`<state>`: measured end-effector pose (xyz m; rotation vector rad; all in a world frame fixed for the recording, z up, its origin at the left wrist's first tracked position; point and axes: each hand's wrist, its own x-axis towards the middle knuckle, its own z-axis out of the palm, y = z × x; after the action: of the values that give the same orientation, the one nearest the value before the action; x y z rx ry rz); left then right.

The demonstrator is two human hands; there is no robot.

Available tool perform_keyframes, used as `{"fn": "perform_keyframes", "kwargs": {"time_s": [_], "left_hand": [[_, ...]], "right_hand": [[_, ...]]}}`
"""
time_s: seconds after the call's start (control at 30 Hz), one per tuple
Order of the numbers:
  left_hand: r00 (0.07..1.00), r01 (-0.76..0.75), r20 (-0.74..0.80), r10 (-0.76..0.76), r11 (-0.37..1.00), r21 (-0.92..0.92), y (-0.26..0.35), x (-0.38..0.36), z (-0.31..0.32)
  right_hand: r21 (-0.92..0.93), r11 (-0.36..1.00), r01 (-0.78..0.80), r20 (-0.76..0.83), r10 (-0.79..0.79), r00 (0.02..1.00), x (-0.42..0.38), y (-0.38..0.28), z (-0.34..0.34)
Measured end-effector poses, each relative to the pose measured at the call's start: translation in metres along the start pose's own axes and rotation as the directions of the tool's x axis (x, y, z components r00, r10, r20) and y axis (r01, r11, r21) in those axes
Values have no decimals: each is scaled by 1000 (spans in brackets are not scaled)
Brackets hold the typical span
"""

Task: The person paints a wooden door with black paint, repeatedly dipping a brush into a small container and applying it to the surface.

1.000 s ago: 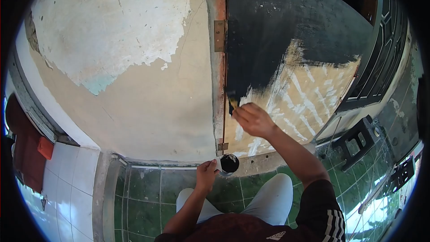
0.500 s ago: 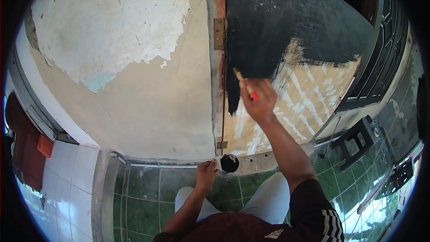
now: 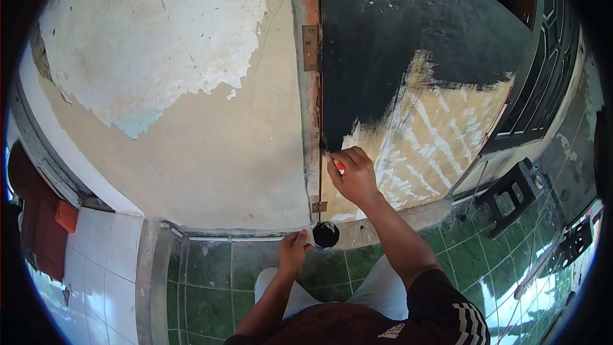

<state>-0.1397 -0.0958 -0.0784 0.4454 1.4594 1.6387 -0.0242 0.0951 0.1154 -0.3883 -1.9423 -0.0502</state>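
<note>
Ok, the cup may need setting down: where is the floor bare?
Green tiles lie bare between the grey kerb and left knee, and between the right forearm and dark stool. It is crowded around the cup, with the left hand, concrete ledge and right knee close by.

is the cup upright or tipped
Upright: the cup held by the left hand shows its round mouth facing up, black inside; how full, cannot tell.

It looks like a home: tiled floor (image 3: 207,262), hinged door (image 3: 377,45), peeling wall (image 3: 211,128).
</note>
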Motion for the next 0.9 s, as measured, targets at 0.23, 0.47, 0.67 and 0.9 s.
{"fn": "perform_keyframes", "kwargs": {"time_s": [0.23,0.47,0.67,0.9], "left_hand": [[998,-50,27,50,999,15,-7,7,-10],[999,-33,16,33,999,15,-17,7,-10],[1000,-4,26,4,1000,-19,-16,1,-10],[1000,-20,-8,20,998,-54,-25,4,-10]], "right_hand": [[67,997,24,-80,-19,997,113,32,-70],[-288,855,432,-126,-481,868,74,51,-68],[71,941,330,451,-326,831,15,43,-50],[31,980,195,137,-197,971,195,40,-116]]}}
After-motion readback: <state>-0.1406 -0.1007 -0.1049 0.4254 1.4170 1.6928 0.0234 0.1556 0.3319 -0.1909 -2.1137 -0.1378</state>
